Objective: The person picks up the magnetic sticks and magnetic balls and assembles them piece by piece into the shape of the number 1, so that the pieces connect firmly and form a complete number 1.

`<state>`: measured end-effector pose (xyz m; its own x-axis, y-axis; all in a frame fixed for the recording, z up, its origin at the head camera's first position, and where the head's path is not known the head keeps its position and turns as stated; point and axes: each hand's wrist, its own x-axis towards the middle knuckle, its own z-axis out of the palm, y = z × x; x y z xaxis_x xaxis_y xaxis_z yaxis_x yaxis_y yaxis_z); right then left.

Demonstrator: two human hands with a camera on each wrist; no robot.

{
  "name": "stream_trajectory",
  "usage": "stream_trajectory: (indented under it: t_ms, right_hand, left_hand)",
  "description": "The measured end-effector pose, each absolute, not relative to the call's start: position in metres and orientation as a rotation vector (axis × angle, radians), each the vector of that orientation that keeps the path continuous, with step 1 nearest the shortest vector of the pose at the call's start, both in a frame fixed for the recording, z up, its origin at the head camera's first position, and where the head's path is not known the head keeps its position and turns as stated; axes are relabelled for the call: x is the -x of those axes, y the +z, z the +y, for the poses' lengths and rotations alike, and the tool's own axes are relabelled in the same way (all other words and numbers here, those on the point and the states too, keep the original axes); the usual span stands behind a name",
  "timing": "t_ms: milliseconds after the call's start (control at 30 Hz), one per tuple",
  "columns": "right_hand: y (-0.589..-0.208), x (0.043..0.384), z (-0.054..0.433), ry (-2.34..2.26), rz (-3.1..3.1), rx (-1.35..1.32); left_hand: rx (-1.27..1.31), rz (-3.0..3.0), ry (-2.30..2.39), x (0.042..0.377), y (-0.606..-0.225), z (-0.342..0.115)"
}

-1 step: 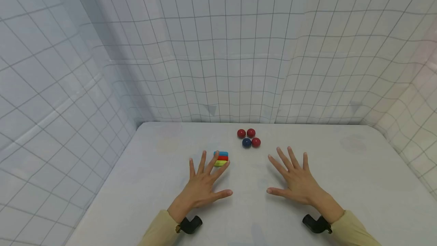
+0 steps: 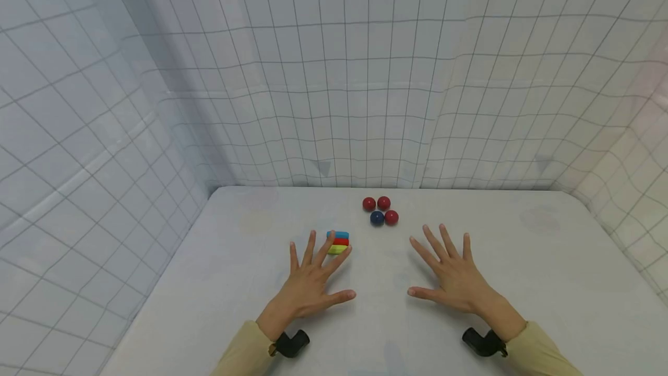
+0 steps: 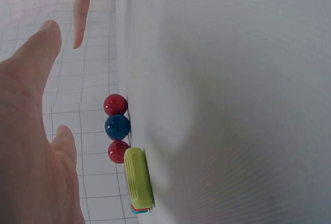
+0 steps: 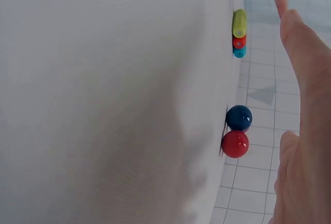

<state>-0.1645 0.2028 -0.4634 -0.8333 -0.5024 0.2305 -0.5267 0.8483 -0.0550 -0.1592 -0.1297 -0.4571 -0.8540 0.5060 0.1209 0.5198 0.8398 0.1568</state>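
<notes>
My left hand (image 2: pixel 307 286) hovers over the white table with its fingers spread, holding nothing. Beyond it lie three short rounded bars side by side: a blue one (image 2: pixel 341 235), a red one (image 2: pixel 342 242) and a ribbed yellow-green one (image 3: pixel 138 178). In the head view, two of the left fingers partly cover these bars. My right hand (image 2: pixel 459 283), also spread and holding nothing, is raised above the table on the other side. Farther back, between the hands, three red balls (image 2: pixel 391 217) and a dark blue ball (image 4: pixel 239 118) sit in a close group.
The white tabletop (image 2: pixel 522 248) reaches back to a white curtain (image 2: pixel 386 103) with a dark grid pattern, which also rises along both sides. A black wrist camera (image 2: pixel 293 343) is strapped to the left wrist, and another black camera (image 2: pixel 481 342) to the right.
</notes>
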Motion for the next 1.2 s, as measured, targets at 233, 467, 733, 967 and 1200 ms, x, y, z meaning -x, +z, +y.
stream_trajectory:
  t_ms: [233,467,733,967,1200]
  right_hand:
    - [-0.466,0.164,0.202,0.163,-2.821,-0.794]
    - [-0.467,0.164,0.202,0.139,-2.765,-0.807]
    - [-0.468,0.169,0.201,0.173,-2.694,-0.831]
    - [-0.466,0.174,0.197,0.344,-2.707,-0.827]
    - [-0.464,0.182,0.194,0.47,-2.742,-0.796]
  left_hand:
    - [0.818,-2.945,-0.284,0.16,-0.457,-0.13]
    - [0.791,-2.949,-0.32,0.163,-0.459,-0.131]
    - [0.723,-2.881,-0.345,0.171,-0.464,-0.132]
    - [0.654,-2.827,-0.495,0.178,-0.465,-0.13]
    - [0.601,-2.726,-0.602,0.18,-0.465,-0.127]
